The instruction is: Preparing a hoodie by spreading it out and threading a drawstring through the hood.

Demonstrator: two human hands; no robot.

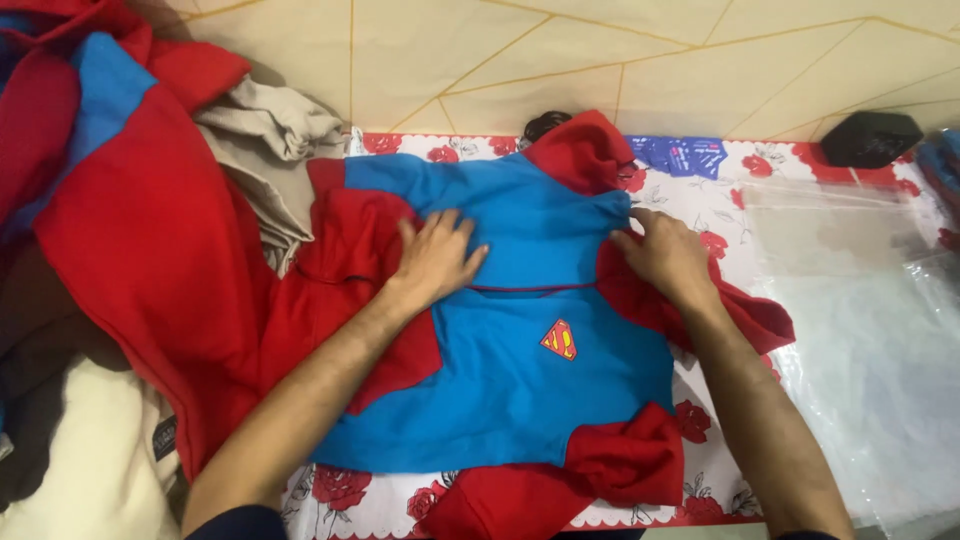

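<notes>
Hands (550, 260) flat on hoodie (520, 370)

**Around the work: cloth piles, plastic and a flowered cover**

Well out to the left of the left hand (435, 258) I see a heap of red and blue clothing (130, 230). A crumpled beige cloth (270, 130) lies above and left of that hand, and a cream fabric (90, 450) sits far below and left of it. A white tablecloth with red roses (720, 215) shows just past the right hand (665, 255). To that hand's right lies a stack of clear plastic bags (860, 300). Just above it I make out a blue packet (682, 155), and farther up to the right a black object (870, 138). Beige tiles with gold lines (600, 50) run beyond both hands.
</notes>
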